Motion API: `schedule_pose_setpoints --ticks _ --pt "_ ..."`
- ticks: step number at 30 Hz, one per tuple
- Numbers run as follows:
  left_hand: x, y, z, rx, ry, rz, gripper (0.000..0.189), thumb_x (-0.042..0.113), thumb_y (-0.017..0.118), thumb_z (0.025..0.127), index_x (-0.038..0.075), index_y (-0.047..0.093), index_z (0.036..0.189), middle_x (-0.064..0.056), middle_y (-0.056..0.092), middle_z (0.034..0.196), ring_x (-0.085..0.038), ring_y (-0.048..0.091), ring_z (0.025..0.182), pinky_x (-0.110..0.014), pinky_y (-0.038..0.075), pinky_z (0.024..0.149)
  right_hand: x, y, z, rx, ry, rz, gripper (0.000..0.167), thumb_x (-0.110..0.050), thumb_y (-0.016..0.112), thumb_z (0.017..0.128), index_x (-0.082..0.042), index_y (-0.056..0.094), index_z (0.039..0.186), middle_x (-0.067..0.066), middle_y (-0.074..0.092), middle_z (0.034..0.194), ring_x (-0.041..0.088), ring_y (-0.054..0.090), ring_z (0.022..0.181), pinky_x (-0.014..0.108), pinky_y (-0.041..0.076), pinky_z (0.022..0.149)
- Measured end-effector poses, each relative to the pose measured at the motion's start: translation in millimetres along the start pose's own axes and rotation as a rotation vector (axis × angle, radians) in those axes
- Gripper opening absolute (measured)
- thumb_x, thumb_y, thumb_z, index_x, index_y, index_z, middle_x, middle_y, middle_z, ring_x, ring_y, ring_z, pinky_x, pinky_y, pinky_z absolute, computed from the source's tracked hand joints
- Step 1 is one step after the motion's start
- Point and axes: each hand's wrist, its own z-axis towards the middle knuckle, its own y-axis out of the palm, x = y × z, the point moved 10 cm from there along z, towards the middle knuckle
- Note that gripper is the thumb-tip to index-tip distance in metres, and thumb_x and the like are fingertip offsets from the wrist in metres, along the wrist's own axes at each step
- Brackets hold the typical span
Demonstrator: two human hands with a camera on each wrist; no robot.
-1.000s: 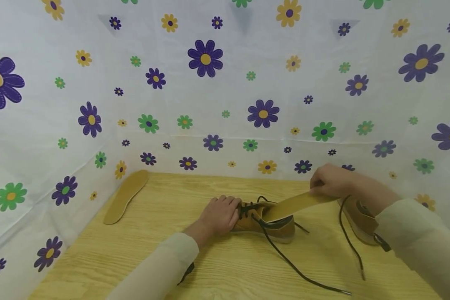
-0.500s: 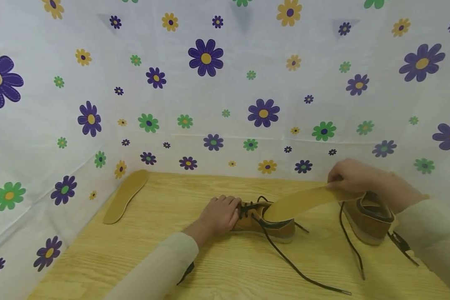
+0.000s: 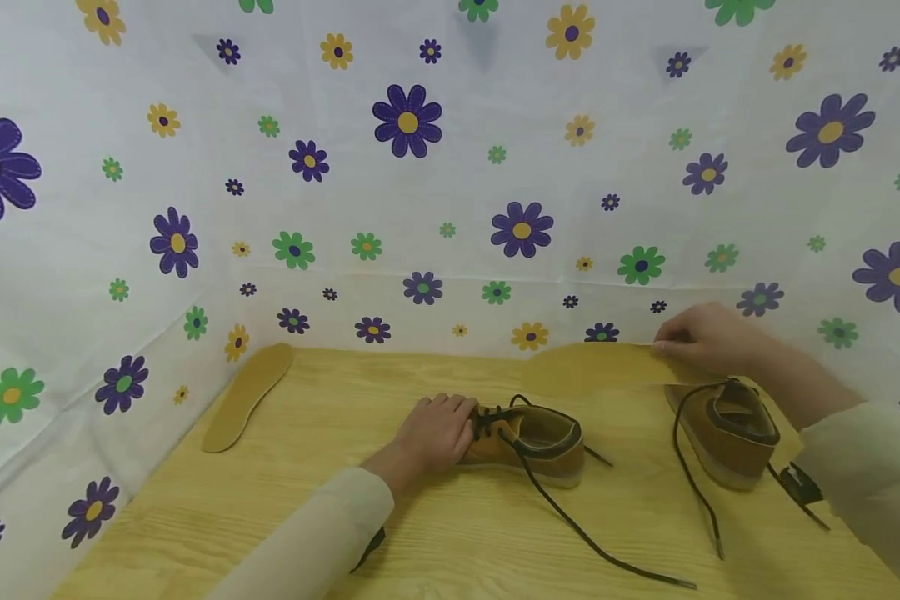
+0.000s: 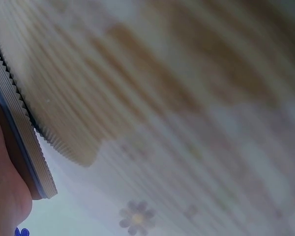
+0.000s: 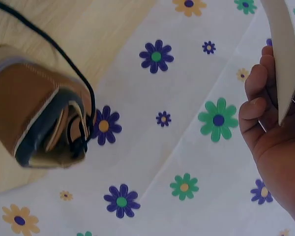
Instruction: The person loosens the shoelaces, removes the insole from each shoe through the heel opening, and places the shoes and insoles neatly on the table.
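A brown shoe (image 3: 562, 458) with dark laces lies on its sole in the middle of the wooden table, opening facing up. My left hand (image 3: 437, 429) grips it over the toe, which the fingers mostly hide. In the left wrist view the ribbed sole edge (image 4: 32, 132) shows beside the palm. My right hand (image 3: 708, 337) pinches one end of a tan insole (image 3: 592, 367), held level above the table behind the shoe and apart from it. The right wrist view shows the insole (image 5: 284, 59) edge-on between thumb and fingers.
A second brown shoe (image 3: 735, 437) with loose laces stands at the right, under the right forearm. Another insole (image 3: 249, 396) lies flat at the far left. A long lace (image 3: 592, 533) trails toward the front edge. A flowered white sheet (image 3: 450, 167) hangs behind and along the sides.
The right hand has drawn the insole out of the middle shoe's opening, moving it right, up and toward the back. The left hand has stayed on the toe.
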Motion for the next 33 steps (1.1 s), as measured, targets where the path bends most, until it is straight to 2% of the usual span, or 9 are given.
schedule_pose_setpoints --ticks 5,11,14,21,27,33 --pt "-0.7 -1.5 -0.8 0.019 0.007 0.009 0.047 0.032 0.03 0.107 0.012 0.049 0.145 -0.006 0.058 0.14 -0.028 0.056 0.126 -0.05 0.045 0.105 -9.1 15.0 15.3 0.066 0.006 -0.02 0.015 -0.019 0.068 0.094 -0.01 0.078 0.09 -0.001 0.074 0.083 0.014 0.064 0.075 0.04 0.053 0.073" --pt "-1.8 -3.6 1.8 0.011 -0.007 -0.008 0.047 0.031 0.031 0.107 0.012 0.05 0.145 -0.005 0.058 0.141 -0.028 0.056 0.127 -0.049 0.045 0.106 -15.1 41.8 42.2 0.105 0.053 0.03 0.02 -0.018 0.066 0.095 -0.002 0.077 0.092 0.005 0.072 0.08 0.016 0.06 0.072 0.036 0.05 0.069" --pt "-0.9 -5.0 3.5 0.001 -0.009 -0.023 0.047 0.031 0.031 0.107 0.011 0.05 0.145 -0.006 0.058 0.141 -0.029 0.056 0.127 -0.05 0.045 0.106 -21.1 54.9 55.6 0.105 0.061 0.052 0.019 -0.016 0.065 0.095 -0.001 0.077 0.093 0.007 0.072 0.081 0.018 0.06 0.072 0.038 0.051 0.069" --pt "-2.0 -1.4 7.0 -0.031 -0.027 -0.011 0.05 0.033 0.026 0.107 0.012 0.047 0.148 -0.005 0.056 0.145 -0.028 0.052 0.132 -0.05 0.042 0.109 -35.1 78.9 83.6 0.064 0.075 0.091 0.02 -0.015 0.063 0.097 0.0 0.076 0.095 0.011 0.074 0.089 0.025 0.066 0.083 0.047 0.052 0.083" --pt "-0.9 -3.9 7.2 -0.045 -0.025 0.0 0.05 0.032 0.028 0.107 0.012 0.047 0.148 -0.005 0.054 0.146 -0.028 0.051 0.134 -0.05 0.041 0.11 -47.8 103.5 102.2 0.031 0.084 0.18 0.022 -0.017 0.062 0.098 -0.001 0.076 0.096 0.01 0.074 0.091 0.022 0.065 0.081 0.042 0.054 0.077" --pt "-1.5 -1.5 8.2 -0.039 -0.023 0.01 0.05 0.032 0.026 0.107 0.012 0.049 0.146 -0.005 0.056 0.144 -0.025 0.052 0.133 -0.045 0.043 0.109 -70.4 119.3 117.6 0.048 0.067 0.236 0.022 -0.018 0.062 0.098 -0.002 0.077 0.094 0.008 0.074 0.086 0.021 0.065 0.079 0.039 0.054 0.076"
